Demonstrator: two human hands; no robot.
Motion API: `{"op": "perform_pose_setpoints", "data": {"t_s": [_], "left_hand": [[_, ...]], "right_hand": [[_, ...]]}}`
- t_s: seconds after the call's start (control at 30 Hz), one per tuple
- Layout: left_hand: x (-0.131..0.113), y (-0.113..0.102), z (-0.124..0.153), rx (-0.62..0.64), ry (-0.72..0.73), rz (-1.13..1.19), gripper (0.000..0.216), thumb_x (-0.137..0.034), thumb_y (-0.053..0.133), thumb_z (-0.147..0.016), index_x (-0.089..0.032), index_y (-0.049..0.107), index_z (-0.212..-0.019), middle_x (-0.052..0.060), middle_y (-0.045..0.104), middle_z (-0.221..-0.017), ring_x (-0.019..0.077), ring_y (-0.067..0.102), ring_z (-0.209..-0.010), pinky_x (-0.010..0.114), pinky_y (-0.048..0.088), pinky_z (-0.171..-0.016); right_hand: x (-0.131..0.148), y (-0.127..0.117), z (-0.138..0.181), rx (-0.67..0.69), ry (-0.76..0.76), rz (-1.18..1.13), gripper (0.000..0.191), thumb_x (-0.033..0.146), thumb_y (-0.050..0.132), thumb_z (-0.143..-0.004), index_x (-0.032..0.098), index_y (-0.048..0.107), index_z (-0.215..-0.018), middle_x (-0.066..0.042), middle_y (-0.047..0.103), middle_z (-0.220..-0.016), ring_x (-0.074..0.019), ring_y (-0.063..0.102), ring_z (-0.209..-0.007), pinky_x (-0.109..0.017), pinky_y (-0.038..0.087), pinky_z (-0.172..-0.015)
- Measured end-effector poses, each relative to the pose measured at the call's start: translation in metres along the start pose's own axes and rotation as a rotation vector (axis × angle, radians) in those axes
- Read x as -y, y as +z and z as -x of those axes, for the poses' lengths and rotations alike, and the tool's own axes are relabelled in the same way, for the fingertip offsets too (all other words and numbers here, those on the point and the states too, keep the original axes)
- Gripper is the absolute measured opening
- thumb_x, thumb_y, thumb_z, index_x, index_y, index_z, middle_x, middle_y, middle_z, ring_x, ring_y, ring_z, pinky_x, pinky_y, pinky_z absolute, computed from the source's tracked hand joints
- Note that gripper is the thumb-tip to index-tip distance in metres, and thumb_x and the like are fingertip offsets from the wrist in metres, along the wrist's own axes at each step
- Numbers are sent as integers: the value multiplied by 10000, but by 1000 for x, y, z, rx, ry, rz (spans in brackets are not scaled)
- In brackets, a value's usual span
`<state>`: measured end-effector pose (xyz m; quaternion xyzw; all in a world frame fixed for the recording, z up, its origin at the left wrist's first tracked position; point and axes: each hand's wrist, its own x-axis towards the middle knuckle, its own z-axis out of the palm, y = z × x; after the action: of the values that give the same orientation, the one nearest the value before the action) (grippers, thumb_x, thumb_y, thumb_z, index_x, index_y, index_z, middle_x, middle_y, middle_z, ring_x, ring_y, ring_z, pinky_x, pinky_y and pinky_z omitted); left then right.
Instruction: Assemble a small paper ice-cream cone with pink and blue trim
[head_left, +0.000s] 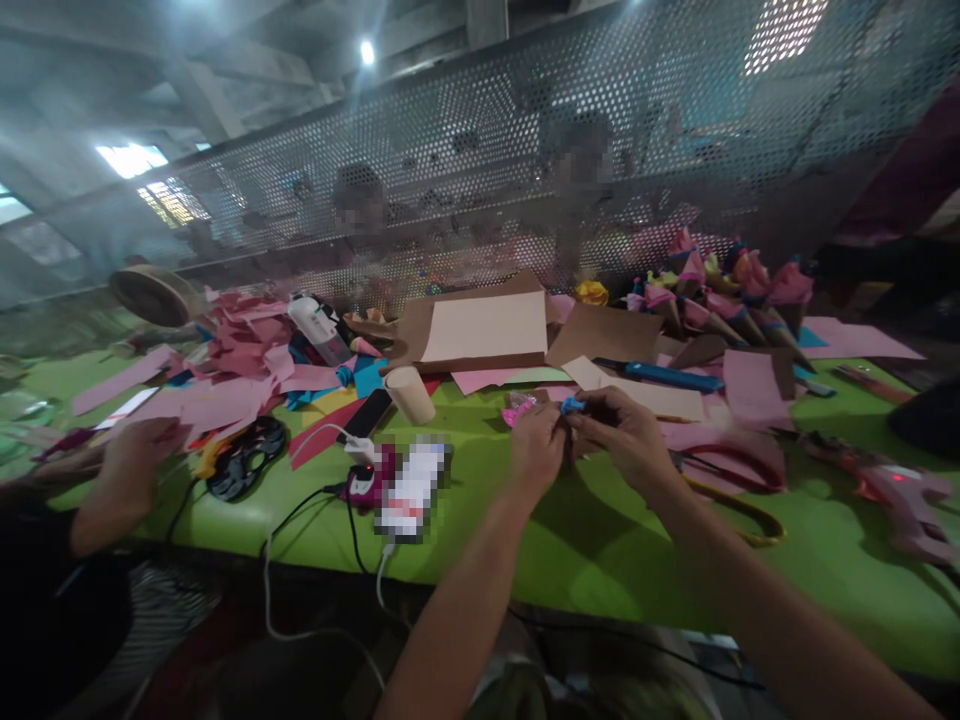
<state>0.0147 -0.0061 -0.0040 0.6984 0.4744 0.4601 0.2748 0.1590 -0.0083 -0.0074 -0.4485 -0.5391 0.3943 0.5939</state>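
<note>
Over the green table, my left hand and my right hand meet with their fingertips close together. A small twisted piece of blue paper shows between them, pinched by both. Crumpled pink paper sticks out at the far side of my left hand; whether it joins the blue piece I cannot tell. Both hands are closed, with the fingers partly hidden. Beside my right forearm lie scissors with red and yellow handles, on pink paper.
A phone, a power strip and a cardboard tube stand left of my hands. Farther left is a co-worker's hand. A pink glue gun lies right. Behind are a blue cutter, paper sheets and paper-flower cones.
</note>
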Motion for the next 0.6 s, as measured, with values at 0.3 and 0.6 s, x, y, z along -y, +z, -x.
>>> {"op": "perform_pose_setpoints", "data": {"t_s": [0.3,0.6], "left_hand": [[4,4,1,111,58,-246,233,-183,481,-901,-185,654,-1056,146,725,-1005,306,660,-956,493,481,-990],[4,7,2,207,65,-295,273,-192,505,-888,-169,631,-1129,170,719,-1144,316,647,-1107,515,446,-1093]], "right_hand": [[-4,-1,0,20,118,-117,435,513,904,-587,211,733,-849,-34,716,-808,-193,640,-749,-328,528,-687],[1,-2,-1,10,85,-21,405,551,886,-592,218,707,-738,-21,676,-696,-169,586,-644,-287,489,-557]]}}
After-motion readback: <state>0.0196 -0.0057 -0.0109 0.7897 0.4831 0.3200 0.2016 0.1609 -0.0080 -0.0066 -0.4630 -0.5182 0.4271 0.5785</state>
